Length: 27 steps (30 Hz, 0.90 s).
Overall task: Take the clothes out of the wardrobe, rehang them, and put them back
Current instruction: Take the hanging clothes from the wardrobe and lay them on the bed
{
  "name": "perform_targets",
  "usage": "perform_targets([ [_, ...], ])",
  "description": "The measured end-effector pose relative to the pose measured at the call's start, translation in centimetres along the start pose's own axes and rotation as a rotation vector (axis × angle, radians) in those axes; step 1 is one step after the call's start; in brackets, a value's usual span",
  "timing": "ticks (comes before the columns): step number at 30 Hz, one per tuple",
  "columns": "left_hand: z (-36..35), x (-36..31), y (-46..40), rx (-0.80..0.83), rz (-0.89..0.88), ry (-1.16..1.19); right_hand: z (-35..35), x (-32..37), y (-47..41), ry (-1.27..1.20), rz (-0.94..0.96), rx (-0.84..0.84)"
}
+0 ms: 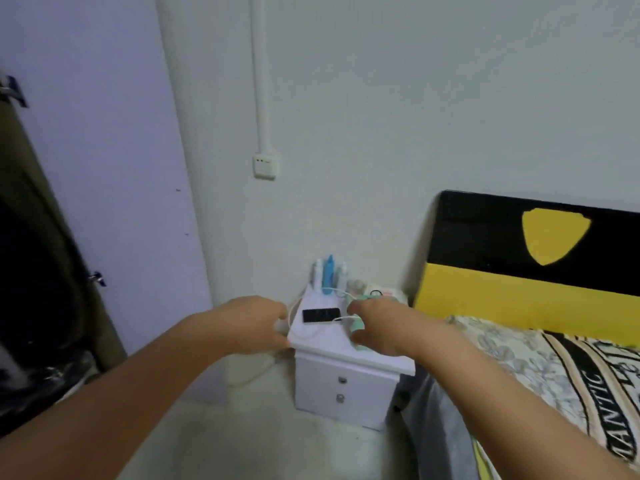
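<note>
The wardrobe shows at the left edge, with an olive-brown frame and a dark inside where blurred dark clothing hangs. Both my arms reach forward, away from it, toward a white nightstand. My left hand has its fingers curled in, nothing visible in it, at the nightstand's left front corner. My right hand is loosely curled over a mint-green item on the nightstand top. Whether it grips that item I cannot tell. No hanger or garment is in either hand.
On the nightstand lie a black phone with a white cable and several bottles at the back. A bed with a black-and-yellow headboard fills the right. A wall socket sits above. Crinkled plastic lies below the wardrobe.
</note>
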State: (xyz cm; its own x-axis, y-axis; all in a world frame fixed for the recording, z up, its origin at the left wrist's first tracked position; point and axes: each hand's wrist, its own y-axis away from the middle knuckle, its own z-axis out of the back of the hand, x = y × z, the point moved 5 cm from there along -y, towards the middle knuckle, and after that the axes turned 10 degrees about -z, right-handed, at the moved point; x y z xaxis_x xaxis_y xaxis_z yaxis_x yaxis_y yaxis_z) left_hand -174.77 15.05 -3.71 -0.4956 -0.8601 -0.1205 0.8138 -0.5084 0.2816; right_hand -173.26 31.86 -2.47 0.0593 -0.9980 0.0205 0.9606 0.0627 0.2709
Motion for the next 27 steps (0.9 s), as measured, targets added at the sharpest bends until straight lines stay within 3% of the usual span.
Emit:
perform_targets([
  [13,1.5,23.5,13.2,-0.09,0.372,0.078,4.8,26.0,-8.6,0.004,0.379,-0.116],
  [27,2.0,39.6,20.7,-0.294,0.721,0.274,7.0,47.3,-15.6,0.024,0.798,-0.092],
])
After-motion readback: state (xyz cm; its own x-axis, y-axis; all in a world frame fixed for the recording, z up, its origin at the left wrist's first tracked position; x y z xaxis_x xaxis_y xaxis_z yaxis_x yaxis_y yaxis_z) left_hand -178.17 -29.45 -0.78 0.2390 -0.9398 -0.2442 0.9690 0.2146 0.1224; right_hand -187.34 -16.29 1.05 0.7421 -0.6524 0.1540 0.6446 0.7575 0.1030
